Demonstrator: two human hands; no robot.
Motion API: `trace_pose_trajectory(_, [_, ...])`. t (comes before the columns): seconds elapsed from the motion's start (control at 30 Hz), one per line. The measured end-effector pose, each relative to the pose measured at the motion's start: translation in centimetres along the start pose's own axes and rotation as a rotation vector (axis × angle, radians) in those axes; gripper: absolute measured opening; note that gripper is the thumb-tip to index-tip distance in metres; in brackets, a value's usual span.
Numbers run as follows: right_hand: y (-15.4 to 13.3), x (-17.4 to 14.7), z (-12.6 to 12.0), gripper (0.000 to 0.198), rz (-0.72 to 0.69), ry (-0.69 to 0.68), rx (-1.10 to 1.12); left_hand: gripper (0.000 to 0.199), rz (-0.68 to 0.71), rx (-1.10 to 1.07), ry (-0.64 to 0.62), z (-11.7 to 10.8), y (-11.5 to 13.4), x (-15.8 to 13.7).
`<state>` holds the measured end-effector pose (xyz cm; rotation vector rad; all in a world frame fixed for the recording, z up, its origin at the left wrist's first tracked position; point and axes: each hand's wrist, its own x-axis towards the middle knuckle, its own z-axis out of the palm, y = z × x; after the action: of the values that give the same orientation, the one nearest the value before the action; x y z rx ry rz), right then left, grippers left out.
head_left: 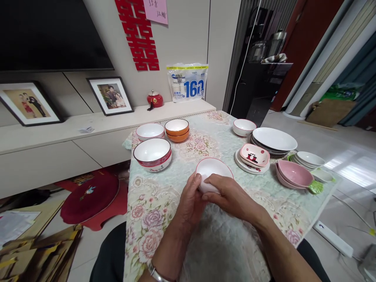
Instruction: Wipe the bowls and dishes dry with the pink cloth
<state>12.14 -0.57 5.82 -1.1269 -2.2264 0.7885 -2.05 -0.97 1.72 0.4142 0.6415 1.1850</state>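
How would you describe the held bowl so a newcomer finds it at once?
Find the floral tablecloth. Near its middle, the left hand and right hand hold a white bowl with a thin red rim. A similar bowl sits by the large plates, but only this one is held.

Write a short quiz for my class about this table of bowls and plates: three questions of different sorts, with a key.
1. True or false: only the right hand touches the white, round, ceramic-looking bowl with a thin red rim.
2. What tops the stack of small white, round, ceramic-looking plates?
A) An orange round bowl
B) A pink-and-white squarish dish
C) A red lidded jar
3. How many orange, round, ceramic-looking bowls with white insides are stacked together?

Key:
1. False; the left hand touches it too.
2. B, the pink-and-white squarish dish.
3. Two.
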Motion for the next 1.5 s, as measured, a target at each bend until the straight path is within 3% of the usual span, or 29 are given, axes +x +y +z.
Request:
trace_pose_trajectory(0.1, [0.6,-0.1,-1.2,0.009,0.079,0.098,0.18,0.048,0.008,0.042,-0.004,0.0,0.0,-0.1])
trace_pose_trajectory(0.27, [1.6,-0.6,-2.9,0.028,0.214,0.704,0.263,0.056,0.008,0.108,0.056,0.0,-0.1,-0.3])
trace_pose_trajectory(0.33, [1.6,-0.7,-2.8,0.031,0.187,0.801,0.236,0.056,0.007,0.123,0.063,0.0,-0.2,-0.3])
trace_pose_trajectory(0.5, [2.0,-0.2,-1.1,0.041,-0.002,0.517,-0.141,0.052,0.018,0.127,0.024,0.1,-0.1,-0.3])
trace_pose_trajectory(0.57, [2.3,-0.1,-0.8,0.044,0.008,0.506,-0.29,0.051,0.015,0.12,0.024,0.2,0.0,-0.3])
trace_pose_trajectory(0.63, [2.4,-0.2,-0.8,0.038,0.025,0.468,-0.302,0.05,0.006,0.111,0.031,0.2,0.0,-0.4])
trace_pose_trajectory(0.73, [2.3,-0.4,-1.1,0.028,-0.032,0.236,-0.211,0.049,0.014,0.103,0.028,0.3,0.1,-0.4])
trace_pose_trajectory(0.83, [2.3,-0.2,-1.0,0.033,-0.116,0.053,-0.222,0.05,0.026,0.121,0.025,0.5,0.0,-0.5])
trace_pose_trajectory(0.97, [3.0,0.4,-0.3,0.038,-0.11,0.102,-0.309,0.062,0.052,0.147,0.006,0.9,-0.1,-0.7])
trace_pose_trajectory(1.17, [3.5,0.4,0.5,0.023,0.057,0.068,-0.359,0.07,0.104,0.137,0.087,1.2,-0.6,-0.7])
trace_pose_trajectory(1.3, [2.9,0.2,0.6,0.012,0.043,0.015,-0.201,0.074,0.147,0.179,0.093,1.0,-0.8,-0.6])
trace_pose_trajectory(1.5, [1.5,0.4,0.0,0.015,0.059,0.017,0.347,0.072,0.187,0.164,0.057,0.6,-0.7,-0.2])
